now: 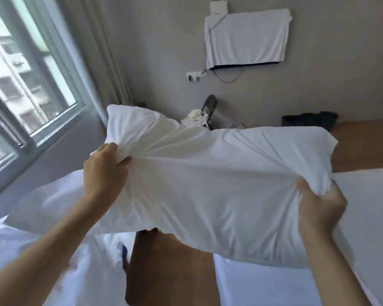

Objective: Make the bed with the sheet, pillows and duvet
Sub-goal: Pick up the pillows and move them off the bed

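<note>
Pillow (208,184) held mid-air above bed (363,206): left hand (104,171) grip bunches its left end, right hand (318,206) grip pinches its right end. Sheet looks already on bed. Pillow placing, duvet apparently left.

A white sheet (363,217) covers the bed (263,288) at right. At left, rumpled white bedding (31,250) lies on another bed. Brown floor (164,272) shows between them.
</note>
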Motion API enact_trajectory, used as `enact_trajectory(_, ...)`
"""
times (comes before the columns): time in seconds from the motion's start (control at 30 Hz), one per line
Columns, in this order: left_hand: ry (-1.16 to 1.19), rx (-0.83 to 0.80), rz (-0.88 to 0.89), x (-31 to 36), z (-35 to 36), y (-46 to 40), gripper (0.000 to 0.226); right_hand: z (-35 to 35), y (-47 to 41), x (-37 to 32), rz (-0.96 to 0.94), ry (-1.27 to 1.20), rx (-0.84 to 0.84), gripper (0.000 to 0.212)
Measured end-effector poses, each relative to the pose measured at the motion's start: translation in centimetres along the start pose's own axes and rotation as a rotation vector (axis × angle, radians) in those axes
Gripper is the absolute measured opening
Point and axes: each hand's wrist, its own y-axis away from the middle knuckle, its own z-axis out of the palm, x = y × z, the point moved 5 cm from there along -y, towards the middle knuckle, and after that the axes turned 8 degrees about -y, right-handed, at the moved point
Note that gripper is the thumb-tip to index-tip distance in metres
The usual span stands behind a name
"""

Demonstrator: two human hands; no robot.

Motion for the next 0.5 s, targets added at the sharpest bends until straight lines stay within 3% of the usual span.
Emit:
enact_trajectory(0.27, -0.313, 0.214, -0.476, -26.6, -16.6, 7.8, 0.03, 27.3, 18.1, -6.9, -0.059, -0.111, -0.622, 0.04)
enact_trajectory(0.37, -0.339, 0.256, -0.644, -32.6, -19.5, 13.6, 0.032, 35.5, 25.1, -9.7, -0.135, -0.095, -0.816, 0.036)
enact_trajectory(0.5, -0.315, 0.28, -0.828, -36.4, -20.6, 18.9, 0.034, 44.1, 33.5, -14.5, -0.299, -0.044, -0.927, 0.041)
